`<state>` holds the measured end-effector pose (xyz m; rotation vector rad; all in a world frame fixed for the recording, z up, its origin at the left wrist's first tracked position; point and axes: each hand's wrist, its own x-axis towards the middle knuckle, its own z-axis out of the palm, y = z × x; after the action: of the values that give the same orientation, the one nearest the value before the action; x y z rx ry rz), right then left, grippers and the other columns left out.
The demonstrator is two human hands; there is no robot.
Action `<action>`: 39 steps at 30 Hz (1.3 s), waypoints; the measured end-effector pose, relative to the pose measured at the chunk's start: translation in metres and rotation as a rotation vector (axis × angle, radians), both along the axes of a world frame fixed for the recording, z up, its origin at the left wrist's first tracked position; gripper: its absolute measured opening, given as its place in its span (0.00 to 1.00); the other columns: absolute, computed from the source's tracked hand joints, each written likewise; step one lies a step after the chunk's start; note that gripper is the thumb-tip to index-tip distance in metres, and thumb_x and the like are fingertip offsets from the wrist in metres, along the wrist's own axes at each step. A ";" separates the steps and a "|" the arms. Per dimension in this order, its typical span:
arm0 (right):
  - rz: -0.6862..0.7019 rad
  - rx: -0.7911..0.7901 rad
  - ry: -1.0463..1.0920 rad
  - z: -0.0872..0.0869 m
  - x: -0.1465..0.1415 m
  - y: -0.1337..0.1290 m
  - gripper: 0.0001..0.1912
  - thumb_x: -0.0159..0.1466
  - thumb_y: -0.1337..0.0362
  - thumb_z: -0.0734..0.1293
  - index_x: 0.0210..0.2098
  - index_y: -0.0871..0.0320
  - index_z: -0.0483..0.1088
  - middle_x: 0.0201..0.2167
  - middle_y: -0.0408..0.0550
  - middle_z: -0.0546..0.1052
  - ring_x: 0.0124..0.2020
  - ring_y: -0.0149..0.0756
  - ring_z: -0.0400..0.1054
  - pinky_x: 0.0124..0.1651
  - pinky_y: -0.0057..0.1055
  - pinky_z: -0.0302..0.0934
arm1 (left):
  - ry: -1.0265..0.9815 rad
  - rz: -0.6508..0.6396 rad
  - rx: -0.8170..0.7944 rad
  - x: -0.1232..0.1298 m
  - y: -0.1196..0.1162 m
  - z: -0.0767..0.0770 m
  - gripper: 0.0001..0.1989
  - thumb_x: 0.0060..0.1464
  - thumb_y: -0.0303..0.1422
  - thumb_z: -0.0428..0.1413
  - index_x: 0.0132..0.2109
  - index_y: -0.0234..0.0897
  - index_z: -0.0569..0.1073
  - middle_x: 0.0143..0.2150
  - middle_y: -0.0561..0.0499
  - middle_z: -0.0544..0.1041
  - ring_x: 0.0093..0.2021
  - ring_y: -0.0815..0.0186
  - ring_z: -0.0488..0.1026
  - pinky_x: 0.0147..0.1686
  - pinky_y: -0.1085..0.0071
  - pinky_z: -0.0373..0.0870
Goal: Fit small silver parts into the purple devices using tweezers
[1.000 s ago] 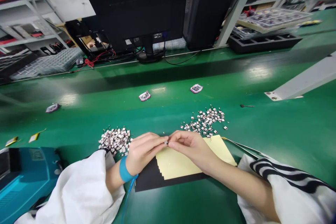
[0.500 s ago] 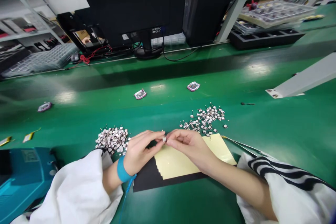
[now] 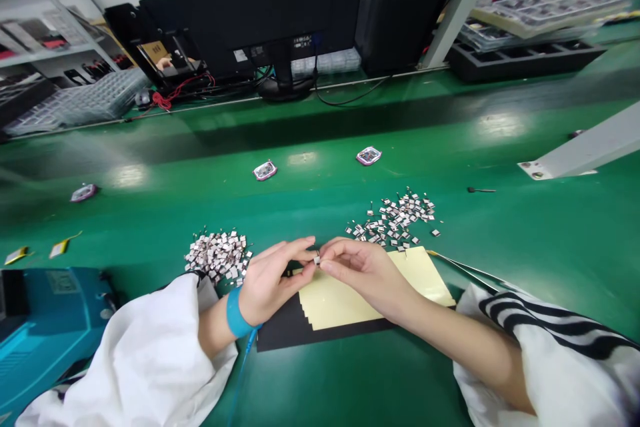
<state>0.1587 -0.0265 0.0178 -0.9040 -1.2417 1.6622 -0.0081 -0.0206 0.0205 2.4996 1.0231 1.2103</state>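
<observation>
A small square metal component [image 3: 317,259] is being pinched between the clenched fingers [image 3: 300,255] of the left hand [image 3: 273,273] and those of the right hand [image 3: 360,273], held up just above the green worktop [image 3: 350,380], though which fingertips bear it is too small to be told. A blue wrist strap [image 3: 236,315] is being worn on the left wrist, its blue cord [image 3: 243,363] being led down across the worktop. A dense heap of similar components [image 3: 217,257] is being kept just beside the left hand, while a looser scatter of them [image 3: 395,217] is being left spread beyond the right hand. Staggered pale yellow sheets [image 3: 375,287] are being laid over a black sheet [image 3: 285,328] directly beneath both hands, with slender tweezers [image 3: 465,273] being rested near their right corner. Farther along the worktop, three small pink-rimmed pieces [image 3: 265,170] are being left well apart from one another, and a blue device [image 3: 50,320] is being kept near the left sleeve. Behind them, the back of a black monitor [image 3: 260,0] and stacked component trays [image 3: 550,7] are being shown.
</observation>
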 end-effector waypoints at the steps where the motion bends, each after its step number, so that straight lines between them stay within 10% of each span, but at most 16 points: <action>1: -0.001 -0.003 -0.003 0.000 0.000 0.000 0.03 0.55 0.67 0.65 0.25 0.61 0.68 0.28 0.42 0.69 0.33 0.27 0.64 0.39 0.26 0.58 | 0.000 -0.001 0.002 0.000 0.000 0.000 0.19 0.48 0.25 0.55 0.48 0.35 0.62 0.30 0.53 0.76 0.30 0.72 0.73 0.35 0.77 0.71; 39: -0.035 -0.198 0.055 0.000 0.001 0.000 0.04 0.50 0.68 0.69 0.25 0.62 0.69 0.24 0.41 0.75 0.28 0.23 0.69 0.35 0.19 0.62 | -0.119 -0.053 -0.196 0.001 0.003 -0.002 0.19 0.47 0.25 0.56 0.47 0.34 0.62 0.28 0.53 0.74 0.26 0.76 0.71 0.33 0.82 0.70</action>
<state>0.1596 -0.0264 0.0181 -0.9856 -1.0318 1.7930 -0.0073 -0.0172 0.0185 2.2636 0.9871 1.1670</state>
